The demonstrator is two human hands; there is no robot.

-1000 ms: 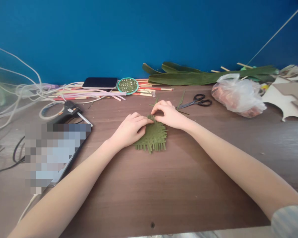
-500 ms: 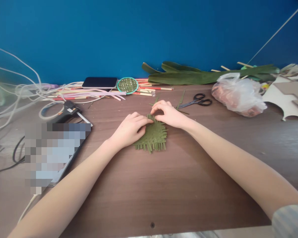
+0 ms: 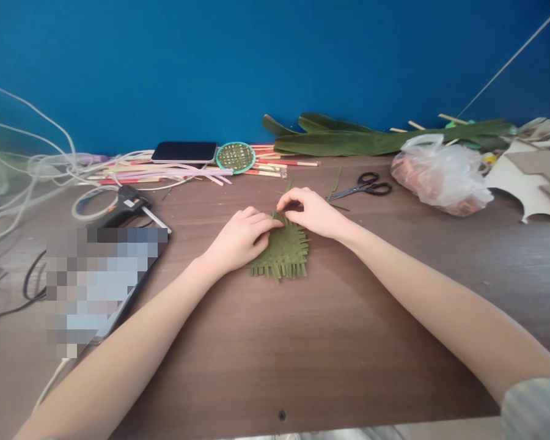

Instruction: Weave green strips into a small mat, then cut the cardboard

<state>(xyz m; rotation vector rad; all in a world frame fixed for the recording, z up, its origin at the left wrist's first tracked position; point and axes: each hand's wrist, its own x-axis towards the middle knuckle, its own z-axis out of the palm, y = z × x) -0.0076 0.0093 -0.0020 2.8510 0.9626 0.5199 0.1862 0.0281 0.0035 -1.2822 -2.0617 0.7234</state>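
Note:
A small green woven leaf mat [image 3: 284,253] lies on the brown table [image 3: 302,342] in the middle of the view. My left hand [image 3: 238,239] rests on the mat's left edge, fingers pressed down on the strips. My right hand [image 3: 312,211] is curled over the mat's far corner, its fingertips pinching a leaf strip there. Loose strip ends stick out around the mat's near edge.
Black scissors [image 3: 364,185] lie just right of my right hand. Long green leaves [image 3: 376,139] and a plastic bag [image 3: 440,174] sit at the back right. A phone [image 3: 184,151], a round woven disc [image 3: 235,157], sticks, a glue gun [image 3: 123,205] and cables are at the back left.
My right hand has lifted slightly at the mat's far corner. Otherwise nothing has visibly moved.

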